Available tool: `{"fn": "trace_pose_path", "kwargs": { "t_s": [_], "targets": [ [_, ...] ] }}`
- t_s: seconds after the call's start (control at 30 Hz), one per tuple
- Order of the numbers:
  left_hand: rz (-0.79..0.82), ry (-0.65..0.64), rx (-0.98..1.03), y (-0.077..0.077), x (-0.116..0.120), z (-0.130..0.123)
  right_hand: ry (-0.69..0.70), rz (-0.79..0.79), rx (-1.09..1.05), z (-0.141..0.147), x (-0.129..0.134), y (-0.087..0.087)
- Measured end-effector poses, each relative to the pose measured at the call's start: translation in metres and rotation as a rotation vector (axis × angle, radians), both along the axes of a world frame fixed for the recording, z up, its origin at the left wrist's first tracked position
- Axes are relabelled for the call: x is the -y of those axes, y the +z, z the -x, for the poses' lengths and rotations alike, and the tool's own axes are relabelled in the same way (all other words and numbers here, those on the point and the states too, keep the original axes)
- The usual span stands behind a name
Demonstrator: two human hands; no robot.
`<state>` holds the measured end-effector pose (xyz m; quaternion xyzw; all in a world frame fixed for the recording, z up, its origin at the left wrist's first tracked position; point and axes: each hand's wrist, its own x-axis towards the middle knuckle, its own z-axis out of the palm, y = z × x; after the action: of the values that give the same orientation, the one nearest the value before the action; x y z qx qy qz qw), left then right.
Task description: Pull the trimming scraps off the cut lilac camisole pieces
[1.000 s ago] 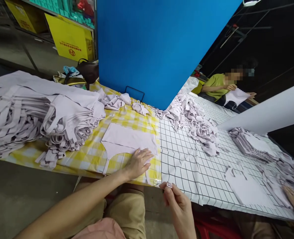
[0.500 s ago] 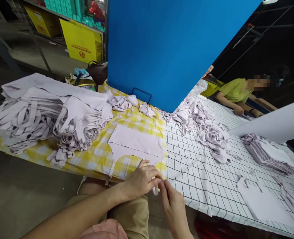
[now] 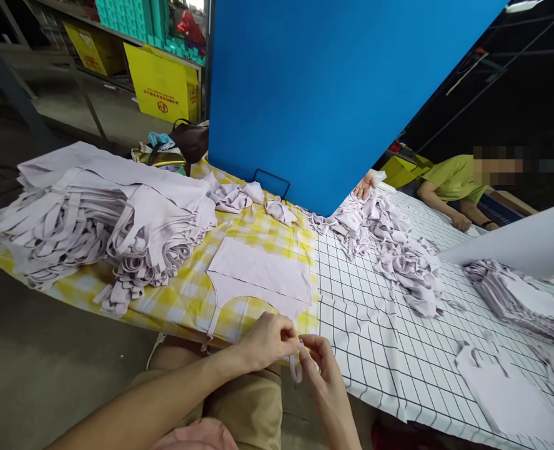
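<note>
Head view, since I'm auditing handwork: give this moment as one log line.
left hand: pinching strap | right hand: at strap, grip unclear | garment: laid on yellow checked cloth | garment stack: left of it

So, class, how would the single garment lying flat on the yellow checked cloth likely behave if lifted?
The garment would probably flop: the similar-coloured heap lies crumpled in soft folds. It is likely light for its spread, looking thin. Lying so flat, it should hardly roll or tip.

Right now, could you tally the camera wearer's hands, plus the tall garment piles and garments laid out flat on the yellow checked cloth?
Left hand and right hand: 2
Tall garment pile: 1
Flat laid-out garment: 1
Total: 4
</note>
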<state>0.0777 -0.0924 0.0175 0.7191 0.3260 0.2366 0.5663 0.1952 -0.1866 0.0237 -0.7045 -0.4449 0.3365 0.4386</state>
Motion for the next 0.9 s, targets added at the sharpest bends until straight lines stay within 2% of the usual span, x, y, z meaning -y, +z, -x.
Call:
{"fn": "trace_pose_path", "kwargs": {
  "t_s": [0.1,0.2,0.33,0.43,0.57,0.63,0.7,0.77,0.83,0.9],
  "targets": [
    [0.07,0.033,-0.043,-0.003,-0.002,-0.005,-0.025,-0.045,-0.024,0.002,-0.005,-0.013],
    [0.221,0.056,-0.068,-0.003,-0.011,-0.007,0.022,-0.081,0.245,0.002,-0.011,-0.022],
    [0.387,0.021,-0.07,-0.004,-0.023,-0.005,0.158,-0.238,0.592,-0.003,-0.02,-0.025],
    [0.408,0.035,-0.054,-0.011,-0.03,-0.003,0.202,-0.324,0.739,-0.011,-0.033,-0.024],
    [0.328,0.152,0.002,-0.015,-0.037,0.01,0.097,-0.388,0.876,-0.028,-0.06,-0.025],
    [0.249,0.211,0.082,-0.005,-0.039,0.029,0.081,-0.361,0.924,-0.037,-0.072,-0.033],
    [0.162,0.274,0.161,0.014,-0.039,0.06,0.18,-0.305,0.956,-0.046,-0.082,-0.045],
    [0.016,0.392,0.15,0.038,-0.043,0.104,0.291,-0.252,0.954,-0.054,-0.089,-0.057],
    [-0.197,0.688,0.081,0.057,-0.056,0.159,0.295,-0.218,0.87,-0.055,-0.099,-0.06],
    [-0.37,1.059,0.051,0.068,-0.08,0.222,0.228,-0.157,0.656,-0.045,-0.112,-0.05]
  ]
}}
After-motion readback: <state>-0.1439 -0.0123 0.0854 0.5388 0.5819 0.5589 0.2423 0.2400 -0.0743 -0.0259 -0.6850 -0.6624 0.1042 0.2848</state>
